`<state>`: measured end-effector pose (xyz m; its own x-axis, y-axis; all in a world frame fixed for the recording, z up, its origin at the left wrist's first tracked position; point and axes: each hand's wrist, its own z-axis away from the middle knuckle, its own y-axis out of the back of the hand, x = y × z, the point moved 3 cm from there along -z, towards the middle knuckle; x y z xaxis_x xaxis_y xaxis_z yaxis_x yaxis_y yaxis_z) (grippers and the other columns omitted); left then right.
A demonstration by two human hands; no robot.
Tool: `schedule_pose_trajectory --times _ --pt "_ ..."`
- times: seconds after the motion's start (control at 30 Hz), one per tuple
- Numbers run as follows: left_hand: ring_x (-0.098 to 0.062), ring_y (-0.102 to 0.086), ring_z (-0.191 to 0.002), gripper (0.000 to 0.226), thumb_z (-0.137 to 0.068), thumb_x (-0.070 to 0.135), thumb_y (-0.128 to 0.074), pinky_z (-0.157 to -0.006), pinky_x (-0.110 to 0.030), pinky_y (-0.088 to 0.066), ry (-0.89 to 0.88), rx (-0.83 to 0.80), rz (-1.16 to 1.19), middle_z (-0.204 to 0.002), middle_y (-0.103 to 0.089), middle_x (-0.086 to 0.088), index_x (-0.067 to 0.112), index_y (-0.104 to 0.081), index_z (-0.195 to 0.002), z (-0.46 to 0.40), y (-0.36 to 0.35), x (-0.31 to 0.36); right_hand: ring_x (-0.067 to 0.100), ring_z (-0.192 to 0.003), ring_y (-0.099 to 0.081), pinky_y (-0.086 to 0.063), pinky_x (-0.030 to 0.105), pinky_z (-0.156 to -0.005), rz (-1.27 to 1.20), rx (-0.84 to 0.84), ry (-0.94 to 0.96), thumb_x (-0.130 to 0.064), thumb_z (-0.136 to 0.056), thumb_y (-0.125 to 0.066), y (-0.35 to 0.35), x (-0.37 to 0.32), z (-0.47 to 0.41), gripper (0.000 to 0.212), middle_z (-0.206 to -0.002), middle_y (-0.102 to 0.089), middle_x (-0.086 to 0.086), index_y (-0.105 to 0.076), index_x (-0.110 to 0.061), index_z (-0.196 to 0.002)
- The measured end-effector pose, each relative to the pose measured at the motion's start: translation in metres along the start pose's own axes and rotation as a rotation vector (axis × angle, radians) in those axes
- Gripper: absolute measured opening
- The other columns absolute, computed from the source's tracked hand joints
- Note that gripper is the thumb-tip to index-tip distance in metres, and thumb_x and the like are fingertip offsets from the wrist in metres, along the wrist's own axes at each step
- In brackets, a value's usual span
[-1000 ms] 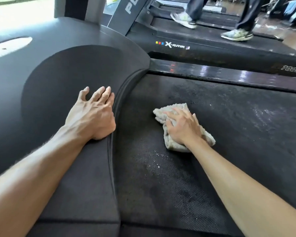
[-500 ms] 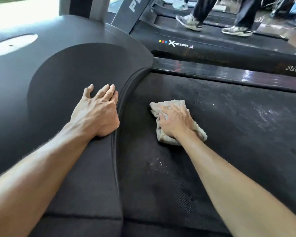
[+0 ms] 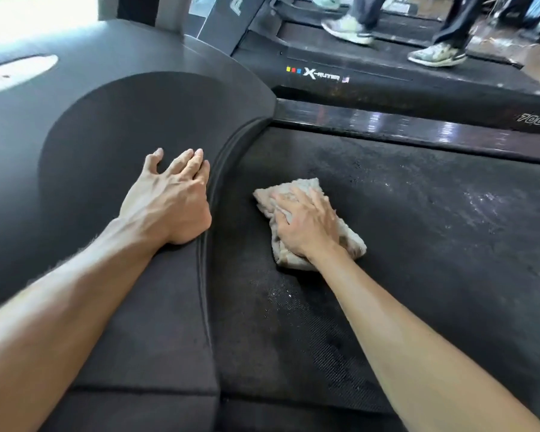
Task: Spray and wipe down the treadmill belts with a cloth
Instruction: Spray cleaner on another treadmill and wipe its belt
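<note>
A folded beige cloth (image 3: 349,241) lies on the black treadmill belt (image 3: 418,244), near its left edge. My right hand (image 3: 306,222) presses flat on top of the cloth with the fingers spread. My left hand (image 3: 172,198) rests on the dark motor cover (image 3: 106,135) beside the belt, fingers straight, holding nothing. Wet spray marks glisten on the belt at the right (image 3: 483,204) and just below the cloth. No spray bottle is in view.
A glossy side rail (image 3: 418,126) borders the belt's far edge. Beyond it stands a second treadmill (image 3: 371,79), where a person's feet in sneakers (image 3: 437,54) are stepping. A slanted upright post (image 3: 228,20) rises at the top.
My right hand has slid the cloth a little to the left along the belt, toward the motor cover. My left hand stays where it was. The other person's feet have shifted.
</note>
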<state>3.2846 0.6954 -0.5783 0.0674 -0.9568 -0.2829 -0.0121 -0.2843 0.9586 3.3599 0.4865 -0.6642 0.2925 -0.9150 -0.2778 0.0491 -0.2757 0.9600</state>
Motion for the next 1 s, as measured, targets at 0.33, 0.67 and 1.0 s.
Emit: schedule_pose_trajectory --times 0.33,0.67,1.0 --pt "-0.012 0.006 -0.156 0.067 -0.101 0.032 -0.024 -0.125 -0.048 0.0 -0.003 -0.006 0.021 -0.171 0.004 -0.002 0.012 -0.007 -0.162 0.004 0.004 0.001 0.016 -0.156 -0.014 -0.01 0.039 -0.128 -0.036 -0.025 -0.016 -0.054 -0.103 -0.037 0.005 0.039 -0.005 0.046 -0.166 -0.026 -0.019 -0.048 -0.051 -0.147" --pt "-0.012 0.007 -0.156 0.067 -0.101 0.032 -0.025 -0.125 -0.049 0.001 -0.012 -0.02 0.03 -0.171 0.004 -0.002 0.011 -0.007 -0.162 0.004 0.005 0.001 0.012 -0.155 -0.02 -0.012 0.039 -0.128 -0.069 -0.05 0.256 -0.054 -0.101 -0.043 0.008 0.019 0.021 0.042 -0.163 -0.034 -0.018 -0.058 -0.048 -0.14" --pt "-0.012 0.006 -0.156 0.067 -0.101 0.033 -0.025 -0.125 -0.049 -0.001 -0.01 -0.021 0.019 -0.171 0.004 -0.002 0.012 -0.007 -0.162 0.003 0.003 0.001 0.028 -0.157 -0.013 0.0 0.048 -0.128 -0.034 -0.073 0.322 -0.043 -0.095 -0.041 -0.008 -0.025 -0.007 0.049 -0.167 -0.03 -0.005 -0.055 -0.051 -0.141"
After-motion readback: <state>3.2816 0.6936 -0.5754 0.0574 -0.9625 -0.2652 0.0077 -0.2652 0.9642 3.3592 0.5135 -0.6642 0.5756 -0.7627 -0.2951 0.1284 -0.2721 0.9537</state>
